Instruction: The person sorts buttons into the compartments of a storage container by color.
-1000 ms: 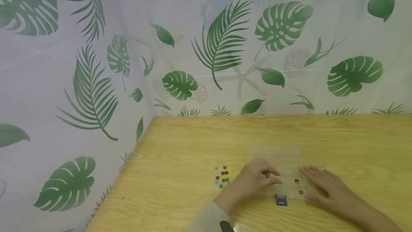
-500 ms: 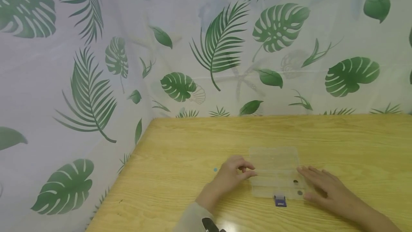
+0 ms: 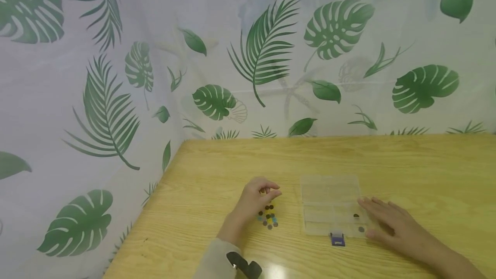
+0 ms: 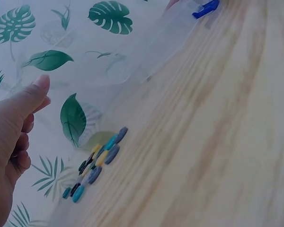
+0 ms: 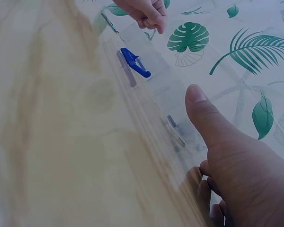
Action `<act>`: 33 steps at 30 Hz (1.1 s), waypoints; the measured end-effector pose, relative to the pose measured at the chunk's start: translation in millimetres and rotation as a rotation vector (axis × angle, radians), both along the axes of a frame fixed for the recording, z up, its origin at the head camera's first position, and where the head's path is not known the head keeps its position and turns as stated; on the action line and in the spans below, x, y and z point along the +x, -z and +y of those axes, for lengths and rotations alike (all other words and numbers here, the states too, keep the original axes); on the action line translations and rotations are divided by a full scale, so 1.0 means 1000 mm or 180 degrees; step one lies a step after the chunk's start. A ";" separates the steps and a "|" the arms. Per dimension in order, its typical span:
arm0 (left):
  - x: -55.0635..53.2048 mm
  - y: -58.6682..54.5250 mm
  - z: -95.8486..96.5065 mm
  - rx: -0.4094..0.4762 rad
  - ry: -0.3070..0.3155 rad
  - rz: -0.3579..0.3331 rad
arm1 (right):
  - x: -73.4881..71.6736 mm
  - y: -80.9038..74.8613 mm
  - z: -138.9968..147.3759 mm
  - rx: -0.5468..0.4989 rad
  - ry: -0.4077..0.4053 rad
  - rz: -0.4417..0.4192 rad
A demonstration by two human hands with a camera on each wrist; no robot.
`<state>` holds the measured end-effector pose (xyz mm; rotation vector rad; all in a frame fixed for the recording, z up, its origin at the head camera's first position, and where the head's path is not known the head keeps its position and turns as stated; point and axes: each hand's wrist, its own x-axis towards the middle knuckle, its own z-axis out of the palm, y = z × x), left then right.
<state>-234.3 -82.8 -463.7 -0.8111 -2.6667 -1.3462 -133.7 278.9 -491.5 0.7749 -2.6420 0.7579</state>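
Note:
A clear plastic compartment box [image 3: 318, 224] lies with its lid [image 3: 329, 188] folded back and a blue latch [image 3: 338, 240] at the front. Inside, toward its right end, are a dark disc [image 3: 356, 215] and a grey disc [image 3: 361, 229]. My left hand [image 3: 252, 199] hovers beside and partly over a group of small coloured discs [image 4: 94, 174] left of the box. Its thumb and index fingertips stand apart, the other fingers loosely bent, and nothing shows between them. My right hand [image 3: 399, 229] rests with extended fingers against the right end of the box.
The wooden table [image 3: 217, 167] meets a leaf-patterned cloth [image 3: 271, 111] at the back and left. A dark strap [image 3: 244, 265] sits around the left sleeve [image 3: 217, 259].
My left hand has moved left from over the box to the discs, which it hid for a moment on the way. My right hand stays at the box's right end.

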 end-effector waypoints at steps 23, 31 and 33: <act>-0.013 0.008 -0.047 -0.0083 -0.0188 -0.0683 | 0.000 0.000 0.000 -0.0003 0.0009 0.0029; -0.019 0.017 -0.049 -0.0358 -0.0171 -0.0441 | 0.000 0.000 0.001 -0.0006 0.0014 0.0000; -0.019 0.017 -0.049 -0.0431 -0.0167 -0.0372 | -0.001 0.000 0.001 -0.0001 0.0021 0.0003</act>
